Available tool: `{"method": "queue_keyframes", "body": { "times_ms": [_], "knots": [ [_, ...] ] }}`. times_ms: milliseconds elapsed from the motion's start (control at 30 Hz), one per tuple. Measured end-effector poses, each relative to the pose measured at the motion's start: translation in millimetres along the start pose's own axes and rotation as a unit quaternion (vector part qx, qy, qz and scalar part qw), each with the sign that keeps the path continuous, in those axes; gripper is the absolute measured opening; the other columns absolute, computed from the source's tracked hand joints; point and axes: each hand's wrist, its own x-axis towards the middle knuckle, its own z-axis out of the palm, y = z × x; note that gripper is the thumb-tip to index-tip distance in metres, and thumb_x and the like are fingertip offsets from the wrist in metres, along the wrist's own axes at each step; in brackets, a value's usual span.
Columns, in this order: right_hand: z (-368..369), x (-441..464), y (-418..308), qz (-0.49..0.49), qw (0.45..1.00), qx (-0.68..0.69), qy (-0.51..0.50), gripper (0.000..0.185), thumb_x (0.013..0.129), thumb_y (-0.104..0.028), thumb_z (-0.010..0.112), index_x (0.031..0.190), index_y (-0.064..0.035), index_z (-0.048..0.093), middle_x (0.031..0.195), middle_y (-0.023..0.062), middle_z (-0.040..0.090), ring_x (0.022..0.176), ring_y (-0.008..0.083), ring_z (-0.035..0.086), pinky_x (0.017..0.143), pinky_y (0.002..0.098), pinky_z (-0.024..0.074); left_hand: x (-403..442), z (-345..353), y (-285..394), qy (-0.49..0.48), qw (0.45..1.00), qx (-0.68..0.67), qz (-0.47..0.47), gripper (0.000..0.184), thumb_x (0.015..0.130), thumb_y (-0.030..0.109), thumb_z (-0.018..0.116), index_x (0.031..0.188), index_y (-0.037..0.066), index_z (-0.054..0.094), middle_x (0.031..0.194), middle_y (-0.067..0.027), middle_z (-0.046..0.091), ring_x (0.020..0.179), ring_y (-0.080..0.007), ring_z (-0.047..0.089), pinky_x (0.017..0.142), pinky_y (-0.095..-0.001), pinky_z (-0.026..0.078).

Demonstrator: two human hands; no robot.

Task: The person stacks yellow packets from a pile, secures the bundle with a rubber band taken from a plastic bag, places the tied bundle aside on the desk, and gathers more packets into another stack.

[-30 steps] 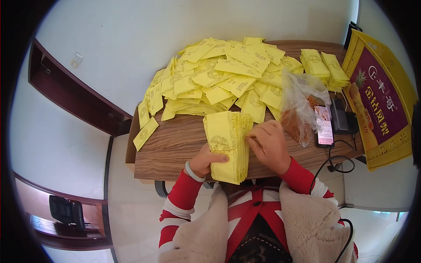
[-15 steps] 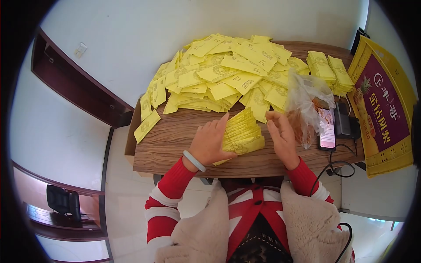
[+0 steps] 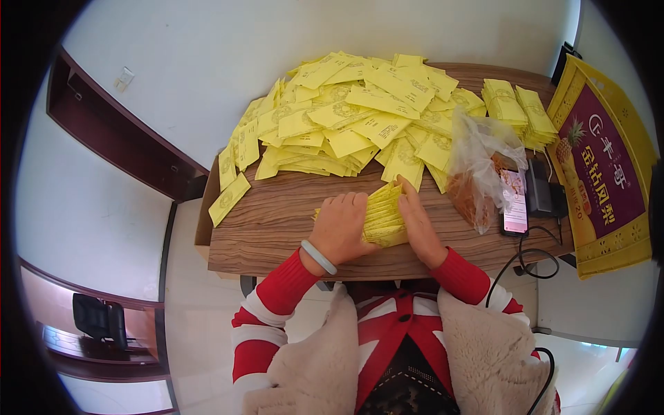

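Note:
A bundle of yellow paper packets (image 3: 384, 216) stands between my hands near the table's front edge, its packets lined up in a row. My left hand (image 3: 340, 225) is closed over the bundle's left side, the thumb along its near edge; a pale band circles the wrist. Flat against the right side lies my right hand (image 3: 420, 227), its fingers stretched out and touching the packets. Behind the hands rises a large loose pile of printed yellow packets (image 3: 346, 114).
Stacked yellow packets (image 3: 503, 102) sit at the back right. A clear plastic bag (image 3: 484, 173) with orange-brown contents lies beside a lit phone (image 3: 514, 200), a black adapter (image 3: 543, 190) and a cable (image 3: 526, 259). A yellow and purple carton (image 3: 602, 173) stands at the right edge.
My right hand has moved left, from apart to touching the bundle's right side. My left hand has shifted slightly right and covers more of the bundle.

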Motion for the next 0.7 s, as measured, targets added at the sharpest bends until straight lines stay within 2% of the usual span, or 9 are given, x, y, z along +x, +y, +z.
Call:
{"method": "queue_keyframes", "body": {
  "times_ms": [267,400,467,500,567,667,700],
  "knots": [
    [-1,-1,-1,-0.015,1.0,-0.002,0.008,0.06,0.114,-0.032,0.035,0.161,0.0039,0.025,0.159,0.0208,0.04,0.144,0.03,0.039,0.122,0.0367,0.0277,1,-2,1,0.009,1.0,-0.016,0.021,0.074,0.058,0.046,0.092,0.109,0.007,0.055,0.103,-0.0121,0.067,0.093,-0.0315,0.065,0.087,-0.0411,0.048],
    [-10,4,0,0.043,0.996,0.073,-0.003,0.06,0.115,-0.032,0.035,0.162,0.0024,0.024,0.159,0.021,0.04,0.145,0.0302,0.038,0.123,0.0366,0.0271,-3,-15,-12,0.046,0.997,0.028,0.063,0.073,0.06,0.044,0.09,0.113,0.007,0.056,0.102,-0.0121,0.067,0.092,-0.0323,0.065,0.086,-0.0409,0.049],
    [-11,3,2,0.039,0.996,0.082,0.003,0.059,0.115,-0.033,0.036,0.162,0.0004,0.026,0.158,0.0211,0.041,0.145,0.0289,0.039,0.122,0.0357,0.0279,-3,-13,-6,0.011,1.0,-0.011,0.02,0.068,0.062,0.039,0.086,0.115,0.007,0.056,0.1,-0.0116,0.067,0.092,-0.0327,0.065,0.085,-0.042,0.049],
    [-10,3,3,0.035,0.996,0.078,0.011,0.059,0.115,-0.033,0.036,0.162,0.0004,0.026,0.158,0.0211,0.041,0.145,0.0289,0.039,0.122,0.0357,0.0279,-3,-13,-5,0.014,0.999,-0.013,0.029,0.068,0.062,0.039,0.086,0.115,0.007,0.056,0.1,-0.0116,0.067,0.092,-0.0327,0.065,0.085,-0.042,0.049],
    [-9,1,3,-0.012,1.0,0.003,0.007,0.056,0.115,-0.031,0.036,0.161,-0.0003,0.03,0.158,0.021,0.041,0.144,0.0276,0.04,0.121,0.035,0.0293,-1,-12,-8,-0.003,0.998,-0.043,0.04,0.062,0.065,0.037,0.082,0.113,0.007,0.057,0.1,-0.0125,0.067,0.089,-0.0338,0.065,0.08,-0.0429,0.05],
    [-10,-3,-9,-0.015,0.999,-0.004,0.032,0.054,0.114,-0.03,0.036,0.159,0.0008,0.034,0.158,0.0197,0.042,0.143,0.0259,0.041,0.12,0.0341,0.0305,1,-14,1,0.017,0.998,-0.02,0.056,0.059,0.066,0.037,0.081,0.111,0.007,0.058,0.099,-0.0131,0.067,0.087,-0.0348,0.065,0.075,-0.0433,0.05],
    [-11,-3,-14,0.013,1.0,0.014,0.024,0.053,0.114,-0.029,0.037,0.158,0.0013,0.033,0.157,0.0191,0.043,0.143,0.0254,0.042,0.12,0.0339,0.0306,-1,-11,1,0.025,0.998,-0.009,0.052,0.058,0.067,0.038,0.08,0.11,0.007,0.058,0.098,-0.0133,0.067,0.085,-0.0351,0.065,0.073,-0.043,0.05]
  ]
}}
